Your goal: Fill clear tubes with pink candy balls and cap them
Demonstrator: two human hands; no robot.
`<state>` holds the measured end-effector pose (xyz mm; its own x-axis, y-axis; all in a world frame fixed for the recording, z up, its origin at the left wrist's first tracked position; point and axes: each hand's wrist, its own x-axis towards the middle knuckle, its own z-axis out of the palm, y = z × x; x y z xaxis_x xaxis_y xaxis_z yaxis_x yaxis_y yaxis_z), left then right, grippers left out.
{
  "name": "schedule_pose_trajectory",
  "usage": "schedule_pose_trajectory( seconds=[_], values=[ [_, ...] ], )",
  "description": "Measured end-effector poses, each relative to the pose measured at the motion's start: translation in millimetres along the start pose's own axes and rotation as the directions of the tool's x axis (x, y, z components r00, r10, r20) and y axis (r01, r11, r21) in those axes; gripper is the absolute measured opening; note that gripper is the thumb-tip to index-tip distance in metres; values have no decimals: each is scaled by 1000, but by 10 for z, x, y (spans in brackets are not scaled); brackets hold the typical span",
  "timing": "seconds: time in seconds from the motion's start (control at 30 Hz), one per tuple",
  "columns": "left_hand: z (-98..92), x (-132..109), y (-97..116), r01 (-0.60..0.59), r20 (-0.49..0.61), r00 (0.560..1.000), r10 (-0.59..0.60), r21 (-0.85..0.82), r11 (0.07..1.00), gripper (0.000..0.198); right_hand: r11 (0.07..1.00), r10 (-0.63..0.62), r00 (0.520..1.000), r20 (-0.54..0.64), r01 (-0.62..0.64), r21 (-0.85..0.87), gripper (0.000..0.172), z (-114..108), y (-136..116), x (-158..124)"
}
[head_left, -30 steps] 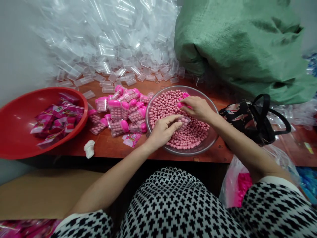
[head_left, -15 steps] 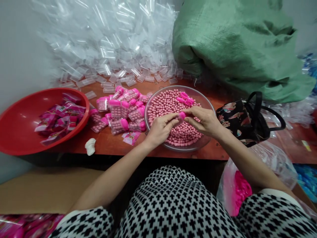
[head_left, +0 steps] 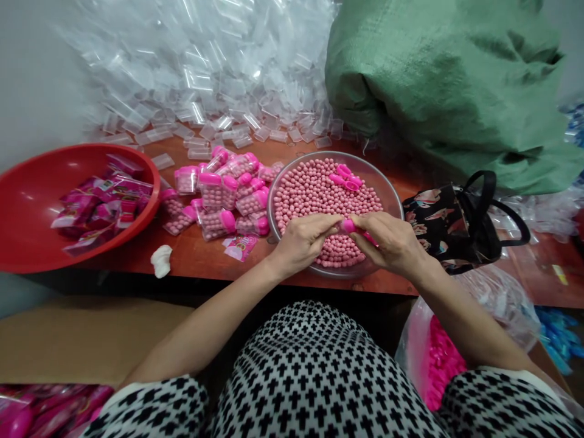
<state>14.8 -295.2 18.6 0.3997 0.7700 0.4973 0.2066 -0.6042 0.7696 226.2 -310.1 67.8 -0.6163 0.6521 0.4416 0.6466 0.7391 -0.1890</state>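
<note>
My left hand (head_left: pixel 301 242) and my right hand (head_left: pixel 390 242) meet over a clear bowl (head_left: pixel 393 198) of pink beads (head_left: pixel 305 188). Between their fingertips is a small clear container, mostly hidden, with a pink cap (head_left: pixel 348 225). The left fingers close on the container's body, while the right thumb and fingers pinch at the cap. Another pink piece (head_left: pixel 370 239) shows under my right fingers. Several loose pink caps (head_left: pixel 347 177) lie on the beads at the bowl's far side. Left of the bowl, bead-filled containers with pink caps (head_left: pixel 228 194) are piled up.
A red basin (head_left: pixel 27 207) with pink packets stands at left. Clear empty containers (head_left: pixel 196 79) are heaped behind. A green sack (head_left: pixel 433 79) and a black floral bag (head_left: pixel 442 222) are at right. White crumpled material (head_left: pixel 161 261) lies near the table edge.
The view has shifted slightly. My hands have moved a little toward the bowl's near right side, still together at the capped container. A pink piece now shows under my right fingers.
</note>
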Motion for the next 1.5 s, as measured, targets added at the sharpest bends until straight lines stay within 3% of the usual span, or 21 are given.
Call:
schedule_pose_trajectory(
  seconds=[0.23,0.33,0.4,0.47,0.53,0.6,0.67,0.8,0.9,1.0,1.17,1.3,1.4,1.5],
  values=[
    [-3,-12,29,31,10,999,-30,-30,999,28,1000,14,1000,-3,-14,-12,20,74,-15,42],
    [-5,27,36,168,-6,985,-173,-210,963,25,971,121,991,-52,-108,213,21,45,16,69],
    [2,59,27,275,-12,953,-303,-388,880,30,837,288,957,-19,-242,490,27,21,52,48],
    [12,82,8,353,11,909,-417,-553,755,42,566,423,901,97,-347,748,44,20,98,-5],
    [18,90,-10,401,46,873,-486,-633,662,52,282,476,853,214,-378,882,57,49,149,-66],
    [18,88,-20,401,38,871,-489,-629,666,52,110,503,822,268,-369,923,53,96,200,-100],
    [18,81,-19,363,4,900,-437,-565,741,44,42,523,803,285,-359,932,46,141,243,-88],
    [29,66,-9,245,-13,962,-271,-386,889,24,-34,413,801,434,-463,886,61,196,273,25],
    [44,51,-25,193,-41,976,-214,-296,936,21,-160,231,756,613,-592,790,60,224,239,96],
    [49,38,-45,195,-54,975,-217,-273,942,22,-274,186,713,676,-623,733,52,257,181,132],
    [31,33,-24,214,-59,970,-236,-254,943,21,-362,335,668,664,-559,746,36,332,76,181],
    [17,26,-16,207,-69,971,-230,-243,948,22,-411,414,635,652,-509,756,32,401,18,219],
    [-1,33,-25,214,-85,967,-242,-254,943,23,-396,348,653,672,-547,737,41,403,17,264],
    [-96,73,-26,219,-118,959,-257,-264,939,25,-293,207,689,694,-633,716,61,335,100,377]
  ],
)
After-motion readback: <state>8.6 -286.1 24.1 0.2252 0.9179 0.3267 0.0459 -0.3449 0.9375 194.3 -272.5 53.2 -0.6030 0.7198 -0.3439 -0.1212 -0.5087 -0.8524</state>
